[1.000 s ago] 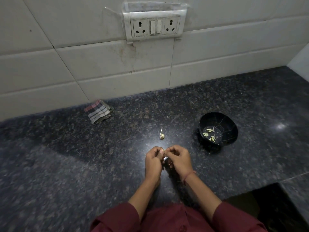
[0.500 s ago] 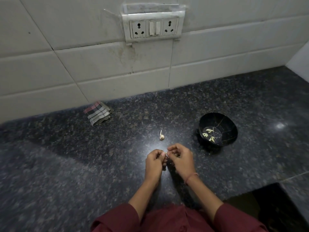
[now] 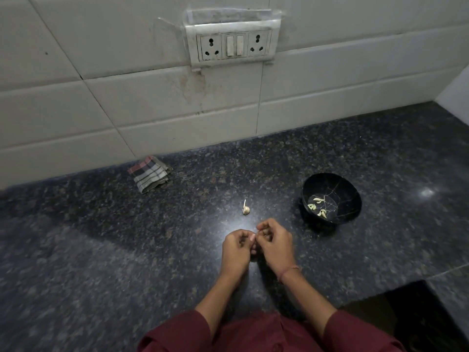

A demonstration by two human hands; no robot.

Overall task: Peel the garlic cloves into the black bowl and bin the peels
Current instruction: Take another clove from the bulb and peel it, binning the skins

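Note:
My left hand (image 3: 236,247) and my right hand (image 3: 274,243) meet low over the dark granite counter (image 3: 101,250), fingertips pinched together on a small garlic clove (image 3: 253,237) that is mostly hidden between them. A bit of garlic bulb with its stem (image 3: 245,209) lies on the counter just beyond my hands. The black bowl (image 3: 345,212) stands to the right of my hands, with several pale peeled cloves (image 3: 317,206) at its bottom.
A folded checked cloth (image 3: 149,174) lies at the back left against the white tiled wall (image 3: 127,102). A socket and switch plate (image 3: 234,45) is mounted on the wall. The counter has a dark cut-out at the front right (image 3: 418,313).
My hands have stayed in the same spot, with only the fingers shifting slightly on the clove. The view has dipped a little.

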